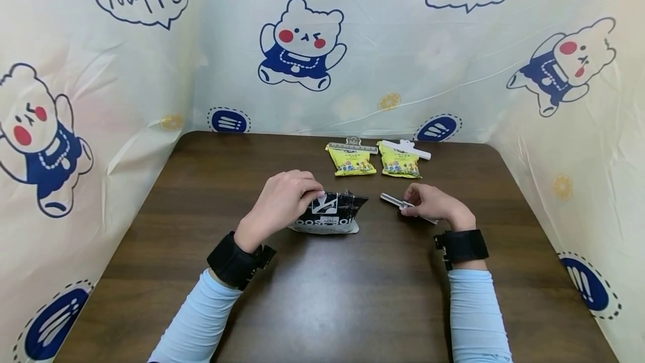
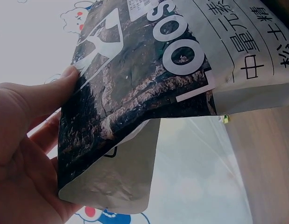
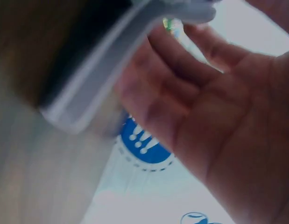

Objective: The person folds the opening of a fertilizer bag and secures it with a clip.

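Observation:
My left hand (image 1: 282,198) pinches the top edge of a black and white packet (image 1: 327,220), which stands on the table with large pale letters across its front. In the left wrist view the thumb of the left hand (image 2: 32,126) lies against the packet's dark face (image 2: 116,70), and the other fingers are partly hidden behind it. To the right of the packet, my right hand (image 1: 435,203) holds a long, pale bag clip (image 1: 390,199) by its middle, low over the table. The bag clip (image 3: 88,88) is blurred in the right wrist view, beside the curled fingers.
Two small yellow packets stand toward the table's back edge. A ruler-marked clip (image 1: 340,147) spans the top of the left yellow packet (image 1: 354,164); a white clip (image 1: 418,152) spans the right one (image 1: 398,166). Printed curtains (image 1: 227,60) surround the brown table (image 1: 322,301).

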Demonstrator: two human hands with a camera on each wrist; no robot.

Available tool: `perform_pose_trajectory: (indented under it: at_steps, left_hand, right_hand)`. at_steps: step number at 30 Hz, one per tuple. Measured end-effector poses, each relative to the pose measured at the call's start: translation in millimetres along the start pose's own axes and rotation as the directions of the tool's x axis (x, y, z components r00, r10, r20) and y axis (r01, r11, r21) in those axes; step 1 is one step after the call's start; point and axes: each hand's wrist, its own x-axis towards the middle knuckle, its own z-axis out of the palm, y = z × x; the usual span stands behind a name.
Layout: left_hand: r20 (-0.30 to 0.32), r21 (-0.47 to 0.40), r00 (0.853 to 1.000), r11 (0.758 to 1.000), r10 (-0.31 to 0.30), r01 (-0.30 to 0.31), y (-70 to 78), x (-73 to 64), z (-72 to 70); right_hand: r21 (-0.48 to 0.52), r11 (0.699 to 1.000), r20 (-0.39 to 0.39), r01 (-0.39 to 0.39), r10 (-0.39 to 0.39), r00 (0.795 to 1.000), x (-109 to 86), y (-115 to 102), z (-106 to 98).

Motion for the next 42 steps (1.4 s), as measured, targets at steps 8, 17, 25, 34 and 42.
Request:
perform_pose_trajectory:
  at_steps: [8, 17, 25, 34, 42]
  left_hand:
    - [-0.009, -0.002, 1.000, 1.000, 0.005, -0.005, -0.2, 1.1, 0.5]
    - [0.000, 0.001, 1.000, 1.000, 0.000, 0.000, -0.1, 0.3, 1.9]
    - [-0.004, -0.002, 1.000, 1.000, 0.004, -0.004, -0.4, 0.8, 1.9]
    - [-0.005, -0.006, 1.000, 1.000, 0.003, -0.003, -0.4, 1.4, 1.0]
    - [-0.008, -0.005, 1.000, 1.000, 0.005, -0.005, -1.5, 0.7, 1.2]
  right_hand:
    - [-0.013, 0.997, 0.014, 0.071, -0.071, 0.997, -1.8, -13.1, -1.7]
    - [-0.081, 0.995, -0.057, 0.058, -0.063, 0.996, 5.5, -10.3, 1.4]
    - [-0.053, 0.998, -0.123, 0.035, -0.042, 0.992, 3.7, -14.2, 1.4]
    - [-0.031, 0.992, -0.252, 0.119, -0.123, 0.960, -6.7, -29.2, -4.6]
    - [0.018, 0.977, -0.323, 0.213, -0.196, 0.926, -23.0, -44.2, -12.1]
